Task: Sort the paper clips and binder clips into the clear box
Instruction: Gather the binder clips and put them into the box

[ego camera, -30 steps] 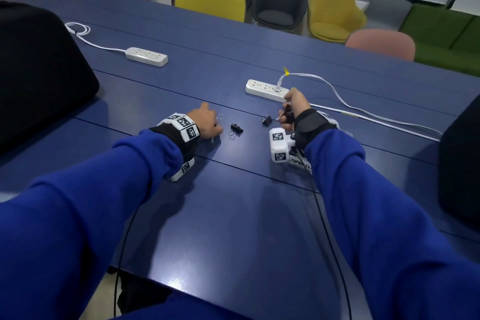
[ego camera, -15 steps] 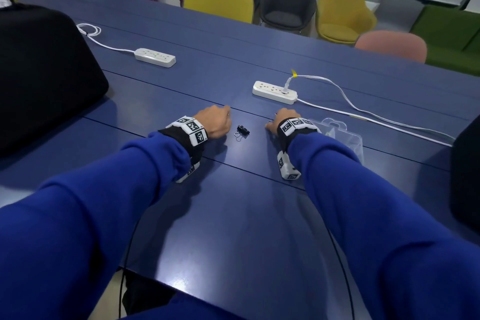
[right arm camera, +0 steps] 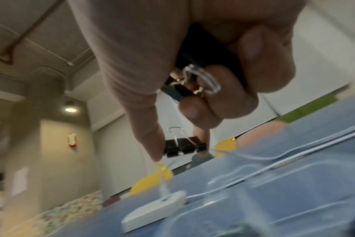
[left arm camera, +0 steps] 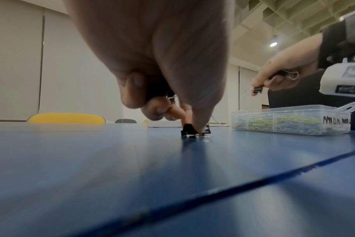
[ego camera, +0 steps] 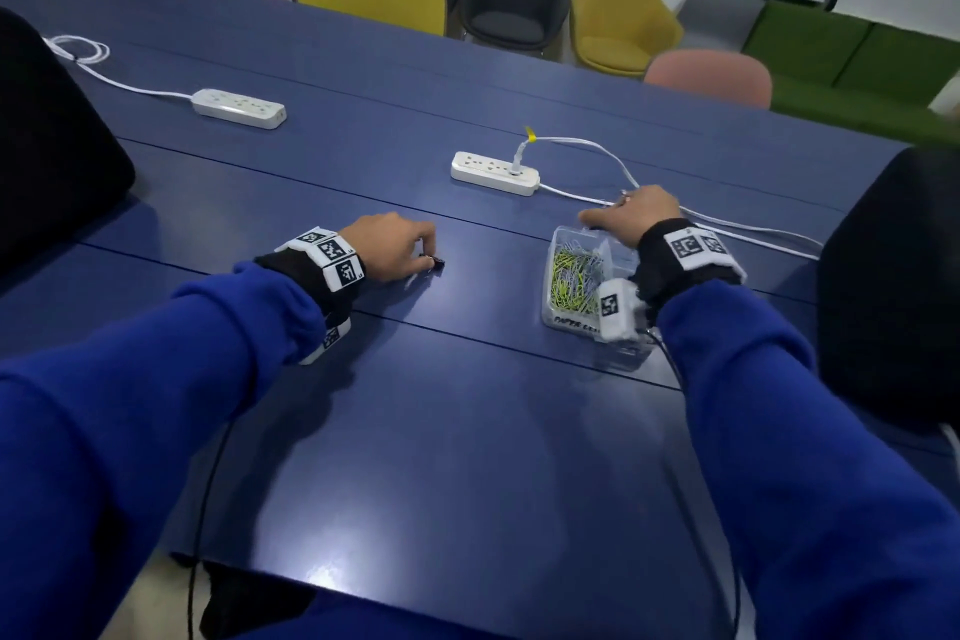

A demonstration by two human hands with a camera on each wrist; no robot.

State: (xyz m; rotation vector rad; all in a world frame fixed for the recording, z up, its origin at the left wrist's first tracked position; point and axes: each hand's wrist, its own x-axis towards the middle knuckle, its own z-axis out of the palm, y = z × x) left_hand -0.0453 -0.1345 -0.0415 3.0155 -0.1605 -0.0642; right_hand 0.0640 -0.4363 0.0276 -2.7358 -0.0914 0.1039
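On the blue table lies a black binder clip (ego camera: pixel 438 263) (left arm camera: pixel 192 130), pinched by the thumb and a finger of my left hand (ego camera: pixel 428 259) (left arm camera: pixel 194 126). The other fingers of that hand curl round something with a wire loop, mostly hidden. The clear box (ego camera: pixel 558 307) (left arm camera: pixel 290 126) stands to the right with its lid open and holds several yellow and blue paper clips (ego camera: pixel 574 278). Above the box's far end, my right hand (ego camera: pixel 608 213) (right arm camera: pixel 182 152) pinches a second black binder clip (right arm camera: pixel 184 147) (left arm camera: pixel 258 89). More binder clips (right arm camera: pixel 192 83) sit in its curled fingers.
A white power strip (ego camera: pixel 493 166) with a plugged cable (ego camera: pixel 737 224) lies just behind the box. A second strip (ego camera: pixel 239 108) lies far left. Black bags (ego camera: pixel 57 146) (ego camera: pixel 893 286) stand at both table sides. Chairs line the far edge.
My right hand has moved right from the table's middle to above the box, with binder clips in it. My left hand has reached right and taken hold of the clip that lay between the hands.
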